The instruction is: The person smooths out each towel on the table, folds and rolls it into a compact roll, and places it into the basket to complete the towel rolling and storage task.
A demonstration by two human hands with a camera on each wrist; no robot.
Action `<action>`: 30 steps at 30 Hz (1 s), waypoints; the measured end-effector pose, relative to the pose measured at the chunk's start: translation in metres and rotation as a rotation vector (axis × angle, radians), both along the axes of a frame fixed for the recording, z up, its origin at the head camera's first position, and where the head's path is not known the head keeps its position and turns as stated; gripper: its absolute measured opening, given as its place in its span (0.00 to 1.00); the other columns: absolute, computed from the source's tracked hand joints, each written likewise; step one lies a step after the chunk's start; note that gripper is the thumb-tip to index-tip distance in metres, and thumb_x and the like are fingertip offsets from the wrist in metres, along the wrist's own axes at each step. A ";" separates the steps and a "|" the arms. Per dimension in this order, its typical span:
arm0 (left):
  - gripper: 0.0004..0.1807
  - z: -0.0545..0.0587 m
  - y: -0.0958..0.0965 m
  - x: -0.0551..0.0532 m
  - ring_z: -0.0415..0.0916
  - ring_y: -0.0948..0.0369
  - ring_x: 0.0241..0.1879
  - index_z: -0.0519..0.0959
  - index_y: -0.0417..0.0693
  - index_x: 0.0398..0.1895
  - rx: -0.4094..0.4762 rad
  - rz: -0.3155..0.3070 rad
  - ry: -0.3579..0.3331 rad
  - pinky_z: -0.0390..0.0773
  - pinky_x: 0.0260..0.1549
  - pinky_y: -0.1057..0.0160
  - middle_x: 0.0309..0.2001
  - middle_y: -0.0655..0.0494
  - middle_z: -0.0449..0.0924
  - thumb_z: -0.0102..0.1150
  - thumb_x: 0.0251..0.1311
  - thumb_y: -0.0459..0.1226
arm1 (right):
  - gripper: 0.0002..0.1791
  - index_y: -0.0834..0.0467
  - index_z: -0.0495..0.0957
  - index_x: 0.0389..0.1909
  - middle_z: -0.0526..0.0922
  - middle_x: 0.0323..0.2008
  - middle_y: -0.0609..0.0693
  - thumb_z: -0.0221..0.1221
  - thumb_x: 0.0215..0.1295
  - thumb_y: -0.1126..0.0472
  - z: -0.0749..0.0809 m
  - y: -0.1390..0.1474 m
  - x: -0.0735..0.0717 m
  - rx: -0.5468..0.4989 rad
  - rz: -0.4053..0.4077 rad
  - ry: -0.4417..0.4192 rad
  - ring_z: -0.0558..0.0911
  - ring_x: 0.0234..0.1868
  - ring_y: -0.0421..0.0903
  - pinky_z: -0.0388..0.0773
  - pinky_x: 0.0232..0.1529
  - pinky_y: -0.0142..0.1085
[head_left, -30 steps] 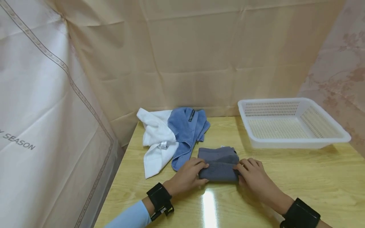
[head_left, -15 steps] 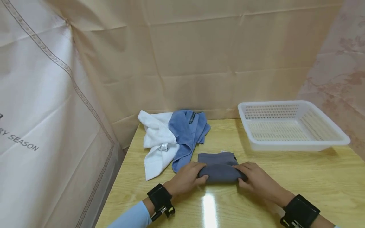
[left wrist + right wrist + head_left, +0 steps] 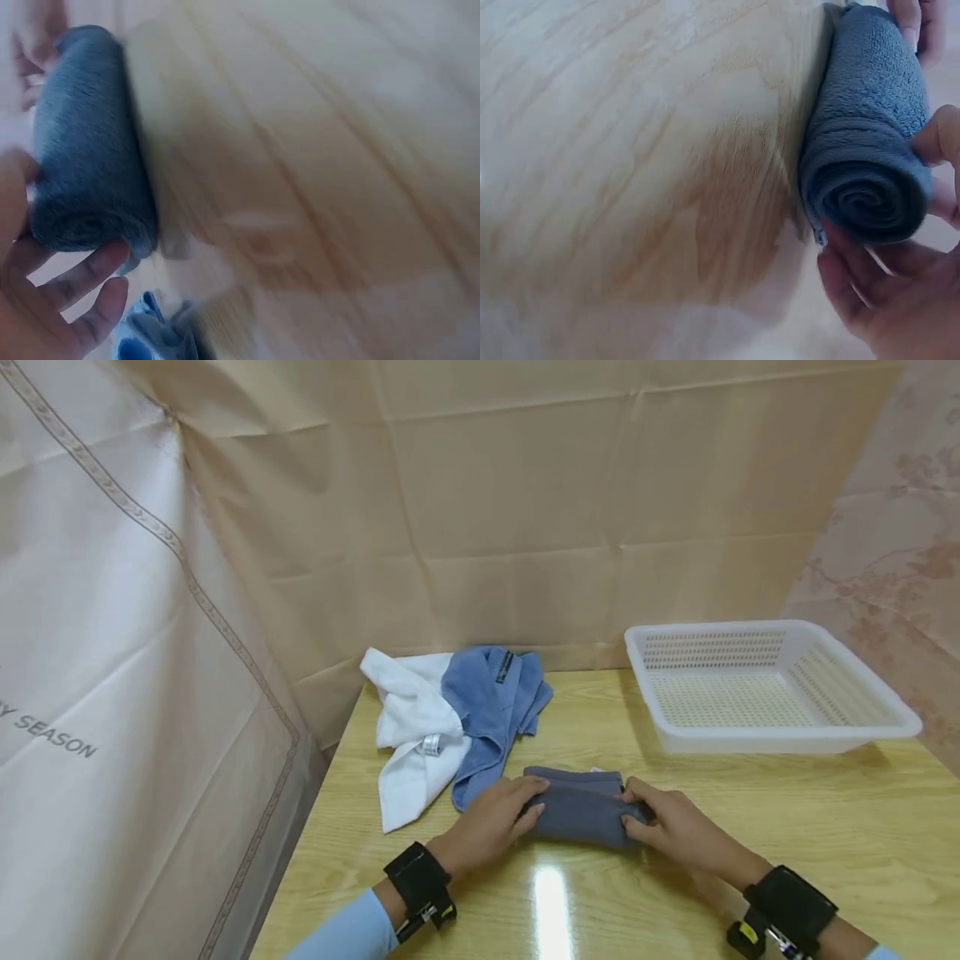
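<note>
A: How gripped, on the left?

B: Clasping one end of the gray towel (image 3: 581, 817) with the left hand (image 3: 487, 820), thumb and fingers set about it.

A: And on the right?

B: Pinching the opposite end with the right hand (image 3: 678, 828).

A: Where to find that towel?

B: At the near middle of the wooden table (image 3: 787, 827), between both hands. Mostly rolled, with a flat strip behind and a spiral at the end.

A: Any container?

B: See the white basket (image 3: 787, 742), far right, standing mouth upward, well apart from the roll, with slotted walls and perforated floor in plain view.

A: Outside it?

B: Left of it, a blue towel (image 3: 487, 693) touching a white towel (image 3: 412, 697), both rumpled.
</note>
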State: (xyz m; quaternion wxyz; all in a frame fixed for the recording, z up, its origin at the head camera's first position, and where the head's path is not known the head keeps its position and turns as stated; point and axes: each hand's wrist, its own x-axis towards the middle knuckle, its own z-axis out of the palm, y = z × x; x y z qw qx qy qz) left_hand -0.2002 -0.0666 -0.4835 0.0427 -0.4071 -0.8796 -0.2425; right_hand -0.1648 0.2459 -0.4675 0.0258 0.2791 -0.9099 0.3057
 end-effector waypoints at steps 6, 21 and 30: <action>0.37 0.002 -0.002 0.001 0.77 0.56 0.56 0.71 0.46 0.73 -0.145 -0.011 0.108 0.77 0.55 0.58 0.66 0.53 0.76 0.46 0.74 0.62 | 0.17 0.59 0.83 0.44 0.77 0.52 0.61 0.70 0.60 0.51 0.009 -0.018 0.011 0.428 0.025 0.493 0.78 0.46 0.56 0.78 0.41 0.52; 0.28 -0.001 0.009 0.009 0.70 0.54 0.59 0.71 0.57 0.73 -0.147 0.032 0.305 0.75 0.51 0.52 0.64 0.57 0.75 0.50 0.76 0.55 | 0.16 0.64 0.84 0.45 0.78 0.42 0.49 0.65 0.69 0.53 0.005 -0.008 -0.006 0.192 0.101 0.054 0.76 0.39 0.42 0.76 0.35 0.37; 0.42 0.002 0.012 0.005 0.71 0.59 0.63 0.68 0.53 0.75 -0.266 -0.007 0.261 0.71 0.52 0.55 0.67 0.61 0.73 0.59 0.63 0.64 | 0.17 0.65 0.80 0.50 0.75 0.41 0.50 0.56 0.76 0.54 0.011 -0.013 0.001 0.176 0.062 -0.080 0.74 0.39 0.43 0.73 0.38 0.40</action>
